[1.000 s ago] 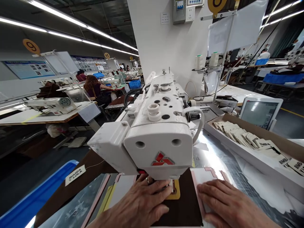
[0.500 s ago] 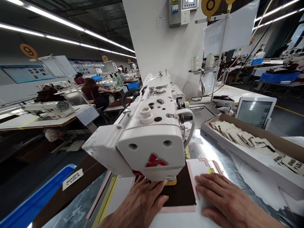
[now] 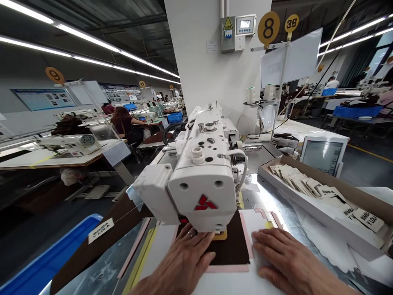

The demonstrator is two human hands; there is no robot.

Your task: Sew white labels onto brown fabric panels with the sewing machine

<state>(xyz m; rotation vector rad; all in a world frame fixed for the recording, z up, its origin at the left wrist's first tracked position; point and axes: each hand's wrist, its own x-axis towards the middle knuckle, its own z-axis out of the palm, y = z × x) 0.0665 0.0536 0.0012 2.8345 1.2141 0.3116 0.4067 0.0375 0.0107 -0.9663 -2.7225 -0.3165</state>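
Observation:
A white industrial sewing machine [image 3: 201, 180] with a red emblem stands right in front of me. Under its head lies a dark brown fabric panel [image 3: 230, 252], framed by pink strips on a white template sheet [image 3: 227, 282]. My left hand [image 3: 188, 254] lies flat with fingers stretched, on the panel's left part beside a yellow presser plate [image 3: 221, 235]; a ring shows on one finger. The machine head partly hides the fingertips. My right hand [image 3: 285, 254] rests flat, fingers extended, on the white sheet just right of the panel. Neither hand grasps anything.
On the right a cardboard box [image 3: 264, 172] holds many printed labels, with a touchscreen [image 3: 322, 153] behind it. At left, a brown strip [image 3: 70, 262] bearing a label [image 3: 101, 230] hangs over a blue bin [image 3: 55, 254]. Thread cones [image 3: 251, 95] stand behind. Another person [image 3: 123, 123] sits far left.
The camera view has tilted up a little and shifted, so number signs on the stand show fully. Both hands keep nearly the same place on the panel and sheet.

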